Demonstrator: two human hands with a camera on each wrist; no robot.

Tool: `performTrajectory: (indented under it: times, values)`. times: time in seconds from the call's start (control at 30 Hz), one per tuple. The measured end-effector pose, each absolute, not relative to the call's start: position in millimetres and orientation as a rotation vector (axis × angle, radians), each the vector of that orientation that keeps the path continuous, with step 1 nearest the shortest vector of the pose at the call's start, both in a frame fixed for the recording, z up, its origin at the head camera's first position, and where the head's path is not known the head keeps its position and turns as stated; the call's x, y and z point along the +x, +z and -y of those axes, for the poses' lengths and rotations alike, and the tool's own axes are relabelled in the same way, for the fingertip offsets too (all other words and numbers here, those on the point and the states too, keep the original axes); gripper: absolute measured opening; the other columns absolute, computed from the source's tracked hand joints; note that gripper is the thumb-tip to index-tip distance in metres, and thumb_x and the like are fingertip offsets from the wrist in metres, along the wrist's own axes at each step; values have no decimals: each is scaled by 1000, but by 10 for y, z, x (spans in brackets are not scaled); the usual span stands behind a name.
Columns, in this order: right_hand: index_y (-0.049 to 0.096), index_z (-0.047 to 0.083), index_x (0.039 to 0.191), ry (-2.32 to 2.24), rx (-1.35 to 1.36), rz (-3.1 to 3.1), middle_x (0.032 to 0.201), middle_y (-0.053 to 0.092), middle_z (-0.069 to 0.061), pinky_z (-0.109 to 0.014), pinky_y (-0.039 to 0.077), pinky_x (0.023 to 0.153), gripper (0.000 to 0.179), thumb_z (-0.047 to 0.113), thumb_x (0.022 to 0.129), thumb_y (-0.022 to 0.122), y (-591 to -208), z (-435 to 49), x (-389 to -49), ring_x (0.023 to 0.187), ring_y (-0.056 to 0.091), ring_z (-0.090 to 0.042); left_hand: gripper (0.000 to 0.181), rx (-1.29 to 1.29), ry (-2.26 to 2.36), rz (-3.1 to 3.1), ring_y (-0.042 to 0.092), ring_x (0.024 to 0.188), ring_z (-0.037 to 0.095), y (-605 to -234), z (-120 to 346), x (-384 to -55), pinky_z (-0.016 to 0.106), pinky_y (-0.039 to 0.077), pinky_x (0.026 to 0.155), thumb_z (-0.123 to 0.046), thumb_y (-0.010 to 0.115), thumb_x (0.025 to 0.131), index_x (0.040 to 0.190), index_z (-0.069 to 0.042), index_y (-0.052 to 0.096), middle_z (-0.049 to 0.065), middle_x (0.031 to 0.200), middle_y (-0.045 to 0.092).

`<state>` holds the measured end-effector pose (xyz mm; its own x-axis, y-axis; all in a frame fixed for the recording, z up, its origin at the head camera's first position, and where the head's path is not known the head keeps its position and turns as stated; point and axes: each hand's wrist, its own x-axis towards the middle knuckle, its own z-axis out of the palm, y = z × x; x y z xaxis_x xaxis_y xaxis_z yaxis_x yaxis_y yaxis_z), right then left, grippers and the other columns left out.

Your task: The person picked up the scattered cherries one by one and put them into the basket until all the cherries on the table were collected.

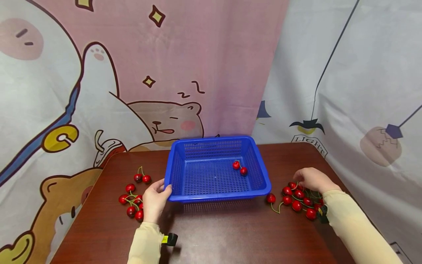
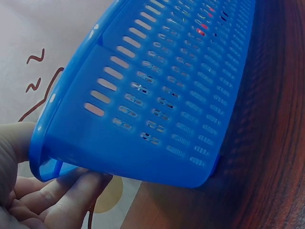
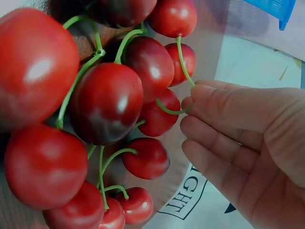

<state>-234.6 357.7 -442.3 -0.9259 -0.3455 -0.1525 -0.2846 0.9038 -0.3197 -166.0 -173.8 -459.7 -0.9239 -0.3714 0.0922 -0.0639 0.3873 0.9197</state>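
A blue plastic basket (image 1: 217, 197) has slotted sides, and a joined pair of cherries (image 1: 236, 165) lies inside toward its right. My left hand (image 1: 155, 200) grips the basket's rim at the near left corner; in the left wrist view the thumb is on one side of the rim (image 2: 45, 112) and curled fingers (image 2: 71, 195) are beneath. On the right, my right hand (image 1: 313, 179) is over a heap of red cherries (image 1: 297, 205). Its thumb and forefinger pinch green cherry stems (image 3: 185, 64), which lead to a red cherry (image 3: 172, 18) and a lower cherry (image 3: 159, 119).
Several more cherries (image 1: 130, 211) lie left of the basket, with a pair of cherries (image 1: 146, 179) behind them. A single cherry (image 1: 270, 198) is close to the basket's near right corner. The brown wooden table (image 1: 224, 234) meets a printed curtain (image 1: 227, 73) at the back.
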Motion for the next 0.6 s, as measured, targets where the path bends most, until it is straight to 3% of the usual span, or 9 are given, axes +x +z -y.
performTrajectory:
  times: [0.27,0.6]
  values:
    - [74,6,93,-412,-475,-2880,87,68,-4,-46,52,72,17,-3,79,68,-4469,-3591,-2368,75,57,-20,37,389,-1557,2360,70,86,27,-4600,1733,-1657,14,48,65,-11,72,87,119,6,68,22,102,72]
    - [70,10,84,-427,-479,-2884,74,58,2,-36,45,62,13,-3,80,67,-4481,-3594,-2360,67,50,-16,37,395,-1559,2360,70,86,27,-4594,1733,-1655,15,48,65,-11,72,87,119,6,68,22,101,72]
